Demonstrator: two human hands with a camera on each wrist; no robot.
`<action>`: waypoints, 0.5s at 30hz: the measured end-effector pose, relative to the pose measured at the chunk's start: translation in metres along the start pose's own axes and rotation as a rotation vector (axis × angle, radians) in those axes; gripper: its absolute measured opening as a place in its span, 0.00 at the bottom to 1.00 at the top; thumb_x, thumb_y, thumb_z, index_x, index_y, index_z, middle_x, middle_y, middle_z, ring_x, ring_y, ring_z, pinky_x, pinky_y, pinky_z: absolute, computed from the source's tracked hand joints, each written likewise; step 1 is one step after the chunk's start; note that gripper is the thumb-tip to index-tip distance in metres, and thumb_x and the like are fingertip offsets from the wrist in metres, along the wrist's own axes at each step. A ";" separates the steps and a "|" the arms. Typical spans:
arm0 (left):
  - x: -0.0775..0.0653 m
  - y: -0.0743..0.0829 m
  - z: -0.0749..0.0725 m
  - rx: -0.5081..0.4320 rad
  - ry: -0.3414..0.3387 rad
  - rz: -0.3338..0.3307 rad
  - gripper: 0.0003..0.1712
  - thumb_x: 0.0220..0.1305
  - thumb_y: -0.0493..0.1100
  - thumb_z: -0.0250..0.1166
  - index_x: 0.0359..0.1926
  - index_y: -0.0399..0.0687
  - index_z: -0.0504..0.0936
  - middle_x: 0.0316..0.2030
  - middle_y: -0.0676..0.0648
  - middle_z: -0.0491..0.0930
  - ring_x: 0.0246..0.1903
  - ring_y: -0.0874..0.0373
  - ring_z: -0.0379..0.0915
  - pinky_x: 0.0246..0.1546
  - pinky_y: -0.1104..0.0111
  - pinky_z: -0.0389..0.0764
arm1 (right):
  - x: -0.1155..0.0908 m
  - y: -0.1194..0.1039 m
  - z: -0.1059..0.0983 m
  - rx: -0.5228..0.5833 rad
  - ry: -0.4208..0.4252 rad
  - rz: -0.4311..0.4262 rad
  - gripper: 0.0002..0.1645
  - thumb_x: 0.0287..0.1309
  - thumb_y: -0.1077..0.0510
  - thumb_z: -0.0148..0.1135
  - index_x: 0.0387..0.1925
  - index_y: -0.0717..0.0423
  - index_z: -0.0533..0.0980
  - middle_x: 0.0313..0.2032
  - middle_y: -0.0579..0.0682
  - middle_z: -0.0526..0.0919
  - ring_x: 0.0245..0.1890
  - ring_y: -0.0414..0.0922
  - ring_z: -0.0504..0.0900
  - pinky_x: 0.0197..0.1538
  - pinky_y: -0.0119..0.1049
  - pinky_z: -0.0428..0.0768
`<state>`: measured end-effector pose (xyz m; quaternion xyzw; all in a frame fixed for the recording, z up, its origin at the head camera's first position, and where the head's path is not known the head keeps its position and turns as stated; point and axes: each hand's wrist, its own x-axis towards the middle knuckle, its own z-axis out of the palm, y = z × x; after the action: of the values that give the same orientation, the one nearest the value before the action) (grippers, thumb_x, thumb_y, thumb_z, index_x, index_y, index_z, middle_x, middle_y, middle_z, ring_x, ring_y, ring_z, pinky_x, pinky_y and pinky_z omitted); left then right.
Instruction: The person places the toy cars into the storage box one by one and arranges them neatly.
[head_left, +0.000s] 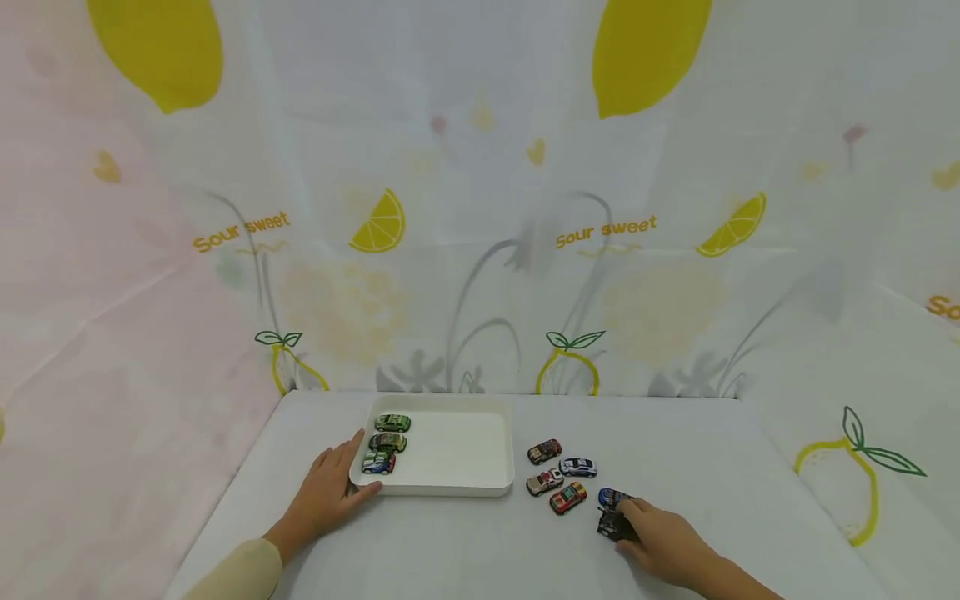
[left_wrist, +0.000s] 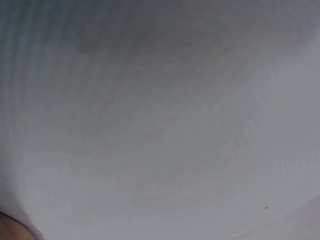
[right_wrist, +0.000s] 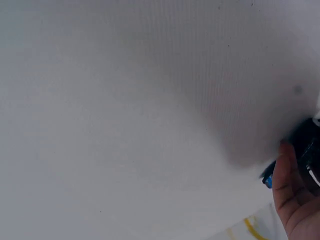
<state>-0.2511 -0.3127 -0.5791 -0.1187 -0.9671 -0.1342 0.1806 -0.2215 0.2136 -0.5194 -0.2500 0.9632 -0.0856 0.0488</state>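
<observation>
My left hand [head_left: 322, 492] rests at the near left corner of a white tray [head_left: 457, 450], fingers along its left side and thumb at the front wall. Inside the tray's left end, a green toy car [head_left: 393, 423], a dark multicoloured one [head_left: 387, 442] and a blue-white-green one [head_left: 378, 462] form a column. To the right of the tray, my right hand [head_left: 667, 542] pinches a black toy car [head_left: 615, 526] between thumb and fingers. A blue toy car [head_left: 611, 497] lies just beyond it, partly covered by the fingers. The right wrist view shows the black car at its right edge.
Between tray and right hand lie a dark red toy car [head_left: 544, 452], a white-blue one [head_left: 577, 467], a beige-red one [head_left: 544, 482] and a red-yellow one [head_left: 568, 498]. Lemon-printed cloth [head_left: 480, 317] hangs behind the white table [head_left: 450, 550].
</observation>
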 end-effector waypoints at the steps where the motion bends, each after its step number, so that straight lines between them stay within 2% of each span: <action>1: -0.001 0.001 0.000 -0.005 0.001 -0.001 0.55 0.51 0.71 0.58 0.70 0.47 0.52 0.61 0.42 0.68 0.59 0.45 0.65 0.60 0.47 0.59 | -0.001 0.000 0.002 -0.006 0.004 -0.019 0.25 0.51 0.45 0.63 0.48 0.54 0.72 0.46 0.52 0.78 0.39 0.46 0.82 0.39 0.43 0.81; 5: -0.002 0.004 0.000 -0.010 0.004 0.004 0.54 0.51 0.72 0.58 0.70 0.46 0.53 0.60 0.42 0.70 0.58 0.45 0.66 0.60 0.47 0.60 | -0.006 -0.001 0.005 -0.034 0.015 -0.106 0.24 0.55 0.46 0.60 0.51 0.52 0.72 0.42 0.46 0.76 0.29 0.35 0.78 0.31 0.35 0.80; 9: 0.000 0.004 -0.001 0.005 0.004 0.003 0.54 0.51 0.72 0.57 0.70 0.47 0.52 0.61 0.42 0.69 0.59 0.46 0.65 0.60 0.47 0.60 | -0.003 -0.002 0.007 -0.058 0.076 -0.154 0.23 0.56 0.46 0.59 0.52 0.50 0.72 0.40 0.43 0.74 0.28 0.30 0.72 0.29 0.32 0.78; 12: 0.001 0.003 -0.002 0.002 0.007 -0.004 0.54 0.51 0.71 0.58 0.70 0.46 0.52 0.60 0.41 0.69 0.59 0.45 0.65 0.60 0.46 0.60 | 0.004 -0.005 0.009 -0.056 0.089 -0.160 0.23 0.57 0.46 0.58 0.52 0.50 0.71 0.42 0.43 0.74 0.33 0.34 0.75 0.32 0.33 0.79; 15: 0.002 0.001 -0.002 0.005 0.001 -0.008 0.54 0.51 0.72 0.57 0.71 0.47 0.51 0.60 0.41 0.69 0.59 0.45 0.65 0.60 0.46 0.60 | 0.008 -0.008 0.011 -0.050 0.066 -0.153 0.23 0.58 0.46 0.57 0.51 0.53 0.70 0.44 0.46 0.75 0.38 0.40 0.78 0.36 0.37 0.81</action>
<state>-0.2519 -0.3115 -0.5765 -0.1143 -0.9677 -0.1328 0.1810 -0.2231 0.2009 -0.5287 -0.3212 0.9442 -0.0730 0.0040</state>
